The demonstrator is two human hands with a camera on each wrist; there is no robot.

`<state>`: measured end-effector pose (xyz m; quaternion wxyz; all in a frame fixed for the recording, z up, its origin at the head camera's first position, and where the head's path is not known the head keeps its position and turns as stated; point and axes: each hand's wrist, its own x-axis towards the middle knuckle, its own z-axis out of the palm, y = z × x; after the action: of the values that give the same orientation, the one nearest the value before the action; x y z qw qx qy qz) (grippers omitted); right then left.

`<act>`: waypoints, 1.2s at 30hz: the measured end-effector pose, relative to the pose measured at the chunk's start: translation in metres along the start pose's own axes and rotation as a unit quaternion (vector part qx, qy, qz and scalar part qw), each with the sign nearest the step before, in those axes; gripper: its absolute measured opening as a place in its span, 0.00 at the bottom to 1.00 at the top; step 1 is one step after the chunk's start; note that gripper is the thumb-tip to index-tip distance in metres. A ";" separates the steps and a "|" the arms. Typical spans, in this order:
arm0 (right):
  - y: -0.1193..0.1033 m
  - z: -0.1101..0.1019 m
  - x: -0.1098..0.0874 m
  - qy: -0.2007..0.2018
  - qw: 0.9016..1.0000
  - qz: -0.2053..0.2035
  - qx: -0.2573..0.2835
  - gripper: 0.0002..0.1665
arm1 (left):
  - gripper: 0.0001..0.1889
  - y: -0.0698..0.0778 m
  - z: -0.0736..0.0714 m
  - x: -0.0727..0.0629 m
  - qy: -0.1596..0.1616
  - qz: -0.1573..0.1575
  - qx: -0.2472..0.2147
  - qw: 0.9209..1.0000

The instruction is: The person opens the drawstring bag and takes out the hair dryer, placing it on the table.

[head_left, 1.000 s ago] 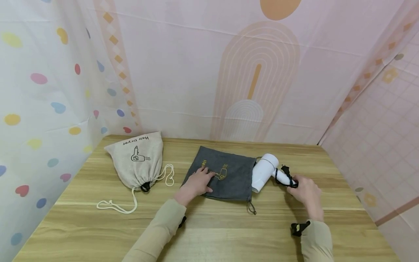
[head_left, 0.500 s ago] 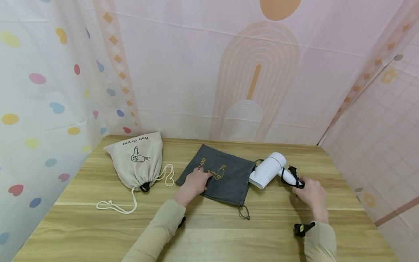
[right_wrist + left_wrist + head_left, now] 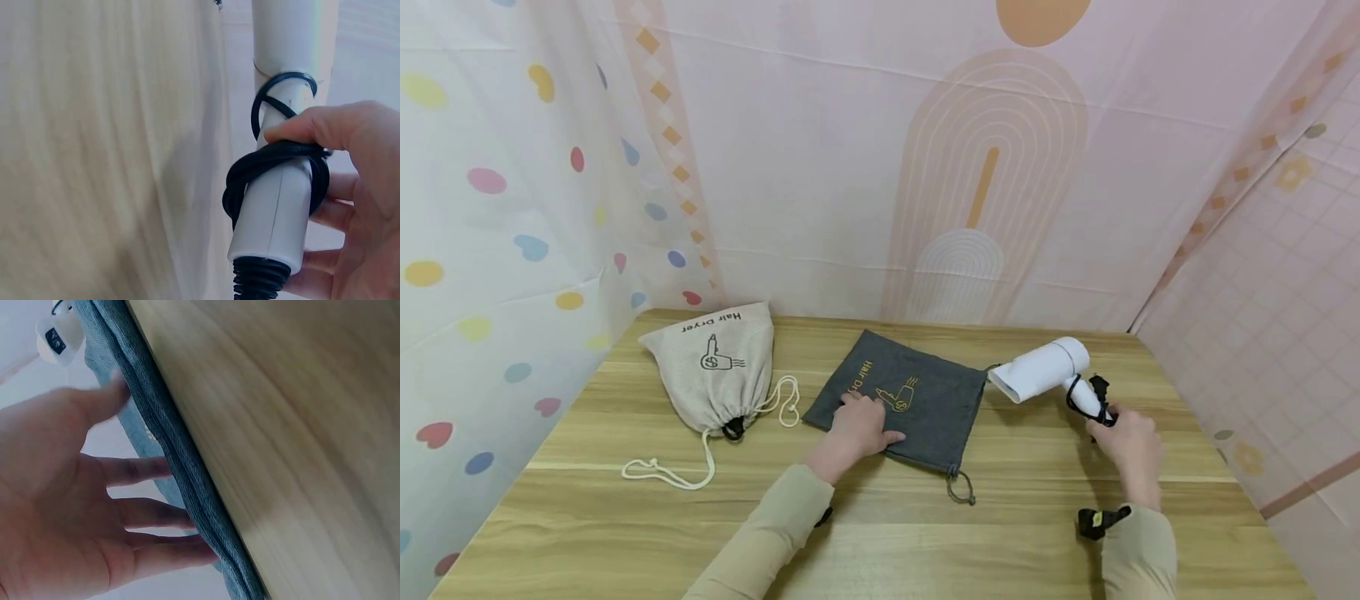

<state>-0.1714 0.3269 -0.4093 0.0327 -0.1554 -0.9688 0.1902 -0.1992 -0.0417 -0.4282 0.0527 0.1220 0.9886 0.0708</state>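
A second ago the hair dryer [image 3: 1045, 367] sat against the mouth of the grey bag [image 3: 936, 408] — now it's clear, between two and three o'clock from it, so I judge it free. My right hand [image 3: 1131, 446] grips its handle [image 3: 273, 219]; my left hand [image 3: 857, 425] lies on the bag — fingers spread.

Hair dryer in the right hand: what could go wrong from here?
The right hand grips the white hair dryer by its handle, with the larger part reaching out beyond the fingers, so it might twist or tip in the grip. The black cord loops round the handle, partly standing off it, and could unwind or snag. The flat grey bag has the left hand on it; a careless push might slide or crease it.
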 end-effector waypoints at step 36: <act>0.000 0.006 0.016 0.064 0.987 0.147 0.016 0.21 | 0.37 -0.008 0.003 0.023 -0.100 0.135 -0.055 0.984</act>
<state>-0.1869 0.3299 -0.4145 0.0687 -0.3077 -0.9280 0.1983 -0.2229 -0.0437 -0.4343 0.1479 0.2581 0.9473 0.1192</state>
